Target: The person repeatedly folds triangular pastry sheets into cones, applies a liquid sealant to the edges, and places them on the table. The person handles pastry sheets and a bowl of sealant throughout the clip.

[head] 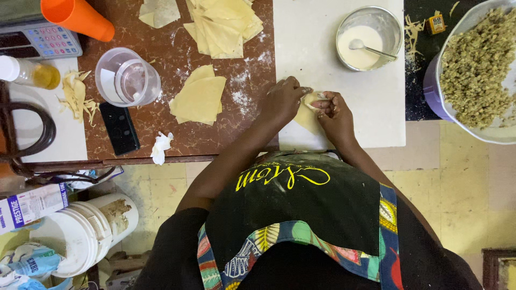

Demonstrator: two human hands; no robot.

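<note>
Pale pastry sheet (pixel 307 117) pinched between both hands on the white board (pixel 376 96) — its upper edge caught in the fingertips, its long axis trailing from the grip down toward the body. Left hand (pixel 285 99) closed on the top-left corner, right hand (pixel 334 113) closed on the right fold; both equally near, touching almost thumb to thumb. Possibly folded into a cone — hidden by knuckles. Beyond the grip, metal bowl (pixel 370 37) of white paste with spoon (pixel 371 49). Right of the grip, filling tub (pixel 475 64); left, stacked pastry sheets (pixel 200 96).
</note>
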